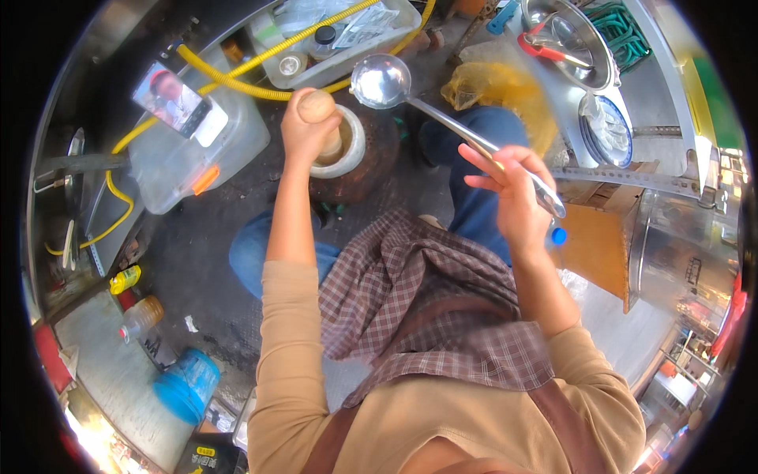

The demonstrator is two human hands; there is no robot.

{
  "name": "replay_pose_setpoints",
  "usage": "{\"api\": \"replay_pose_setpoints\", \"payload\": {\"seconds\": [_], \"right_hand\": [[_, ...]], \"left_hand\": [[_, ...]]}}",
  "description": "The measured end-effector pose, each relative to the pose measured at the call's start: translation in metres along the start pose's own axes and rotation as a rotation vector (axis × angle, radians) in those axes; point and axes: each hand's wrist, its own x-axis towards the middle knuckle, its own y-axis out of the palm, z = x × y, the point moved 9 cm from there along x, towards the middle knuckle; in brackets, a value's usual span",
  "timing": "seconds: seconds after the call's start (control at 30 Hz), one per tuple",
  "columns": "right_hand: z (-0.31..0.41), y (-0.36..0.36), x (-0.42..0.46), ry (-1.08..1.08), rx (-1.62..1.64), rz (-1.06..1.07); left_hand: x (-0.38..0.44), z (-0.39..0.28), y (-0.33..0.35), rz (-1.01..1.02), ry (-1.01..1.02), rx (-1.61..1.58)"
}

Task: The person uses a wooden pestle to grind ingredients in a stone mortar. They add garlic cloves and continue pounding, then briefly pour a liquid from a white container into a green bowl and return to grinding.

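My left hand is wrapped around a thick wooden pestle, whose lower end stands inside a pale stone mortar. The mortar rests on a round, dark brown base near the floor. In my right hand is the handle of a steel ladle. The ladle's round bowl hangs to the upper right of the mortar, apart from it. What lies at the bottom of the mortar is mostly hidden by my left hand and the pestle.
A phone lies on a translucent plastic box at left. A yellow corrugated hose runs behind the mortar. At right a counter carries a steel bowl and stacked plates. A blue bucket stands lower left.
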Motion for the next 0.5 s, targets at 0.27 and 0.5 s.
{"api": "replay_pose_setpoints", "payload": {"seconds": [0.27, 0.5], "right_hand": [[-0.006, -0.007, 0.003, 0.007, -0.007, -0.013], [-0.008, -0.011, 0.003, -0.061, -0.041, 0.004]], "left_hand": [[-0.020, 0.001, 0.003, -0.079, 0.147, -0.136], [-0.021, -0.016, 0.001, -0.154, 0.253, -0.100]]}}
